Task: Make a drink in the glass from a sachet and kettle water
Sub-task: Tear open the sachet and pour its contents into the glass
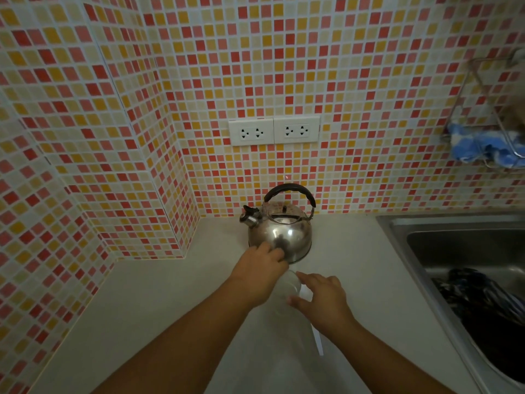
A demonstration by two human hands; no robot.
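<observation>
One steel kettle [279,231] on tabletop [159,302], one clear glass [288,291] just before it. Left grip [260,268] against kettle, right grip [321,297] beside glass; clench unclear. No legible writing.

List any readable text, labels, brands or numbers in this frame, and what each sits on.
None readable.
Kettle: bare steel, no marking visible.
Wall sockets: no lettering visible.
Glass: clear, no print visible.
Blue cloth in the rack: pattern only, blurred.
</observation>
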